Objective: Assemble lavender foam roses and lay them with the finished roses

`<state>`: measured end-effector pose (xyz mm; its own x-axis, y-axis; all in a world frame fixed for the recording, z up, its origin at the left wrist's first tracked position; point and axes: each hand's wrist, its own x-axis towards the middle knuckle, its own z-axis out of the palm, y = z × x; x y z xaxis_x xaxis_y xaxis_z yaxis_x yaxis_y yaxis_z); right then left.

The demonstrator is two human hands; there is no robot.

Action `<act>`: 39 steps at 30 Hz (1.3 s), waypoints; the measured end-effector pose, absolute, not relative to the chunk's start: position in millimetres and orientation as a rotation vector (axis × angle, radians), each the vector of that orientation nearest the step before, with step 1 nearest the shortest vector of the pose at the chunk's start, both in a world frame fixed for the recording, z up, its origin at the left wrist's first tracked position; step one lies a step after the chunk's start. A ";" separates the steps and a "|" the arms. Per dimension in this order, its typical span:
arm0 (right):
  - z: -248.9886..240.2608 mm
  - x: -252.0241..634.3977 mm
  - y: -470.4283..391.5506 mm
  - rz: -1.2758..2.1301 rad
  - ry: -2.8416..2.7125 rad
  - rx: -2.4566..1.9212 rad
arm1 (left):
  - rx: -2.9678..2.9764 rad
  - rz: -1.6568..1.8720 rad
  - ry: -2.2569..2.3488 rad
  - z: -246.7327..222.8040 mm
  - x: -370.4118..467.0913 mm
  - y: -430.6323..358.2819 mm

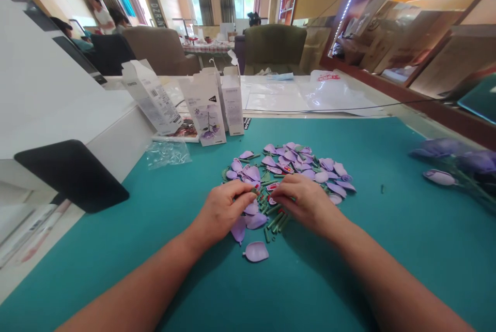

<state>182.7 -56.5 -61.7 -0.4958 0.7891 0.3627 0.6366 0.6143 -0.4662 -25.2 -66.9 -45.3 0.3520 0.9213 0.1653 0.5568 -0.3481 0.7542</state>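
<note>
My left hand (225,207) is closed in a pinch over the near left side of a heap of lilac plastic petals (290,156). Something small and green shows at its fingertips, too small to name. Just across from it, my right hand (308,201) is also pinched, and what lies in its fingers is hidden. Below and between the hands lie green stem pieces (276,222) and bits with red on them. One loose petal (256,252) rests apart, nearest to me.
Under everything is a green mat (186,280). White cartons (205,109) with a flower picture stand at the back left, beside a clear plastic bag (168,153). A black panel (73,174) leans at left. Purple flowers (476,161) lie far right. People sit beyond armchairs.
</note>
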 end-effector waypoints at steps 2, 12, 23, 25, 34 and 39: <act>-66.2 182.0 -55.6 0.174 -2.486 -1.109 | 1.983 0.804 1.293 -45.0 -26.0 -66.1; -76.1 174.8 -52.8 -0.094 -2.718 -1.060 | 1.939 0.822 1.262 -46.8 -26.2 -65.4; -51.5 165.5 -72.0 0.699 -2.139 -1.153 | 1.595 0.731 1.066 -47.9 -19.8 -67.5; -53.5 162.1 -71.7 0.747 -2.061 -1.118 | 1.543 0.741 1.025 -50.7 -19.2 -68.0; -62.6 155.5 -66.8 1.354 -1.432 -1.014 | 1.448 0.797 0.993 -52.6 -19.1 -68.2; -58.1 158.4 -67.1 1.348 -1.311 -0.994 | 1.473 0.785 1.023 -52.6 -20.3 -66.6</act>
<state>158.4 -67.1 -58.1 -0.1942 0.9784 0.0712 -0.0982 0.0529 -0.9938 -20.3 -66.6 -52.6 0.4027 0.9128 -0.0681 0.1699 -0.0015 0.9855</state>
